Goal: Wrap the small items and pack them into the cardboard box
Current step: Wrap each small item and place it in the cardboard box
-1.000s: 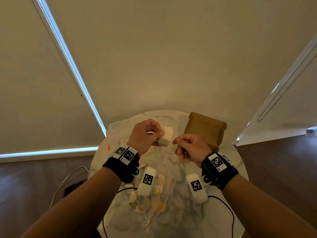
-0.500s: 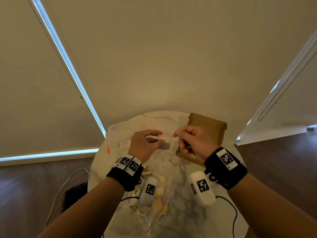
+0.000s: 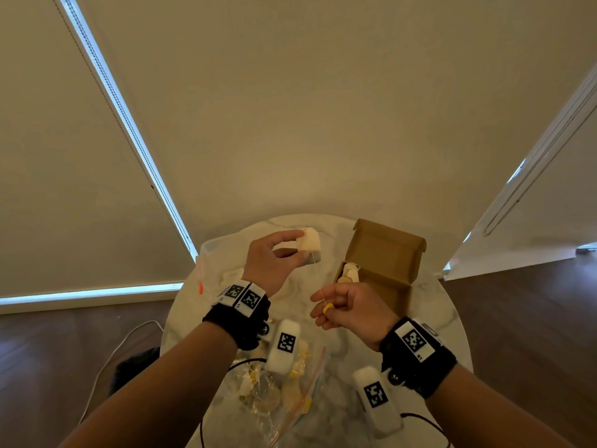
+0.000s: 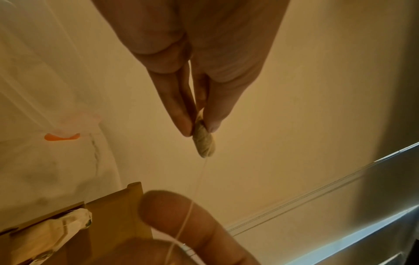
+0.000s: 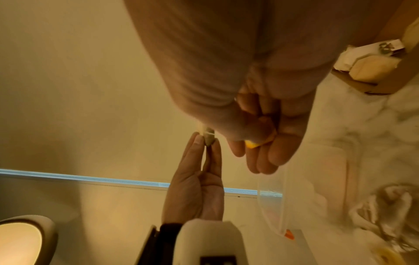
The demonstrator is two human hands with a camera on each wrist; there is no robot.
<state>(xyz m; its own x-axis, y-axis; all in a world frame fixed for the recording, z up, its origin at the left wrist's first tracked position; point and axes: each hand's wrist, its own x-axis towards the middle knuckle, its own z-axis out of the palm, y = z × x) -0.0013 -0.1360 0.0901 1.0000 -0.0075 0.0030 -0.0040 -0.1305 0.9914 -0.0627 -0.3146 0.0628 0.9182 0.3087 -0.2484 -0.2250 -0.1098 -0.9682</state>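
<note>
My left hand (image 3: 292, 245) pinches a small cream tea bag (image 3: 309, 243) between thumb and forefinger, held up over the back of the table. Its thin string (image 4: 199, 179) runs down to my right hand (image 3: 320, 306), which pinches the yellow tag (image 3: 328, 308) nearer to me. In the left wrist view the tea bag (image 4: 203, 141) sticks out below my fingertips (image 4: 181, 122). The open cardboard box (image 3: 386, 250) stands right of both hands, with a paper-wrapped item (image 3: 350, 273) inside it.
The round marble table (image 3: 436, 318) ends close on every side. A clear zip bag (image 3: 284, 392) with several small items lies under my left wrist. Another clear bag with an orange slider (image 3: 200, 287) sits at the left edge. A white cable (image 3: 106, 360) trails on the floor.
The hands were almost touching in front of the box. The left has since lifted the tea bag up and away, the right has drawn back toward me, and the string now stretches between them.
</note>
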